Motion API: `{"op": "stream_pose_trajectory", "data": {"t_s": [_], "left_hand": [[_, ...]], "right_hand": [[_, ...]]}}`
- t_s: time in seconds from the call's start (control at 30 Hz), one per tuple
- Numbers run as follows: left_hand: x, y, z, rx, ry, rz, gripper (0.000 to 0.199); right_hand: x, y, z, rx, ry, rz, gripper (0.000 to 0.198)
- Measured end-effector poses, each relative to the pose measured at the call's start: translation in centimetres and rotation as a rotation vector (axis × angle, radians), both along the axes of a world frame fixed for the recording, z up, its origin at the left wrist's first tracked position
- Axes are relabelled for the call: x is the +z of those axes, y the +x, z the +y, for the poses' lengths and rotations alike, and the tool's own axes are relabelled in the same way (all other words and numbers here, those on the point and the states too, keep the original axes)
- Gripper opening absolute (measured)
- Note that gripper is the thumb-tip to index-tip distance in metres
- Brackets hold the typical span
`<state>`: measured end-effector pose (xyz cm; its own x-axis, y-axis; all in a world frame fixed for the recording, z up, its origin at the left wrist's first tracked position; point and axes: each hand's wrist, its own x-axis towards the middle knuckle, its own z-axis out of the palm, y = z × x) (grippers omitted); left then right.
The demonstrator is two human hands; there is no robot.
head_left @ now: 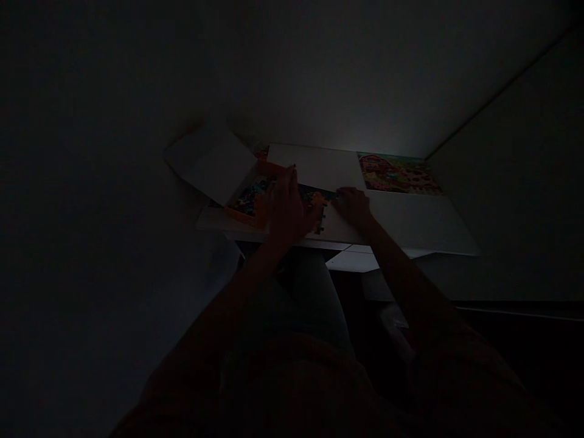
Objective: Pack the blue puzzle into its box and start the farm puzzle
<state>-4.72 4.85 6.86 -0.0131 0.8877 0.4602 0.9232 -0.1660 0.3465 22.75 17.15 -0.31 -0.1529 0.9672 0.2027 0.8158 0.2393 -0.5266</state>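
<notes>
The left hand (pixel 287 210) and right hand (pixel 353 207) are bare, as are the slim forearms. The shirt (pixel 292 371) looks dark, with a faint reddish-brown tinge; the trousers (pixel 314 289) are a dull grey-blue. Sleeve edges blur into the gloom.

One head cam, wearer's eye view, pitched forward and down: lap (pixel 314 292) at 6 o'clock, table (pixel 410 219) mid-frame at near range, wall (pixel 328 79) behind at 12.
</notes>
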Motion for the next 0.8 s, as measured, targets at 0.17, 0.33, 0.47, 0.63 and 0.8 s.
{"op": "stream_pose_trajectory", "data": {"t_s": [0.17,0.33,0.47,0.63,0.8], "left_hand": [[2.6,-7.0,1.4,0.173,-0.015,-0.021,0.087],[1.0,-6.2,1.4,0.11,-0.07,0.108,0.06],[-0.8,0.2,2.6,-0.19,-0.189,0.247,0.056],[-2.2,4.5,5.3,-0.216,-0.316,0.264,0.05],[-1.6,5.1,6.5,-0.215,-0.368,0.249,0.04]], "right_hand": [[-0.8,-0.8,-0.2,0.014,0.06,-0.068,0.063],[-0.9,-1.0,0.3,-0.009,0.037,-0.038,0.061],[-0.8,-0.9,0.4,-0.035,0.011,0.013,0.051],[-0.2,-0.5,0.2,-0.023,-0.056,0.202,0.042],[-0.2,0.0,0.4,-0.067,-0.036,0.36,0.04]]}}
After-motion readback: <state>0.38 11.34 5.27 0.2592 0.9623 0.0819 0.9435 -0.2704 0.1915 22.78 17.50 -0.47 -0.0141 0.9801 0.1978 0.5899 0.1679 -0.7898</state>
